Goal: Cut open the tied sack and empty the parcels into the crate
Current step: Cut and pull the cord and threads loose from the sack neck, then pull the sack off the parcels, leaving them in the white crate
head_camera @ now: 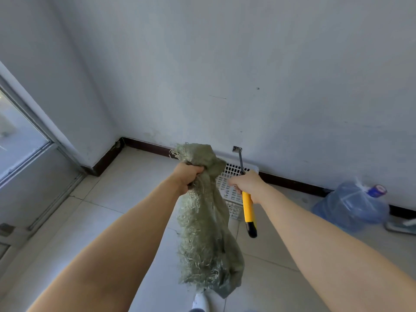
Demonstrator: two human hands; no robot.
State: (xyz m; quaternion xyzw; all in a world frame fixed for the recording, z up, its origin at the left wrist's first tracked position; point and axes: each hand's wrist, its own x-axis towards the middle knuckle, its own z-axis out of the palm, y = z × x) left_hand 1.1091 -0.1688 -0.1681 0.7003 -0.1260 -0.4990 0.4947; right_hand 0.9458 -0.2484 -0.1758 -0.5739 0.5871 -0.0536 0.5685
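My left grip (190,175) is pressed together around the bunched upper part of the green woven sack (207,233), with the fingers curled into the cloth. My right grip (246,184) is closed around the yellow knife (248,210). Its grey blade stands up and away toward the wall, and its black end points down.

The sack hangs from the left grip, limp and thin, with a frayed edge along one side. I cannot see a tie or any parcel, so I judge that little or nothing is inside. The white crate (231,174) stands on the floor (112,210) against the wall, just behind the sack and partly hidden by it. What it holds I cannot tell.

To do this step well, I would keep the blade turned away from the left grip. I would bring the sack fully above the crate and shake it with the open end down, so that nothing falls beside the crate. A blue water bottle (351,206) lies well apart on the right.
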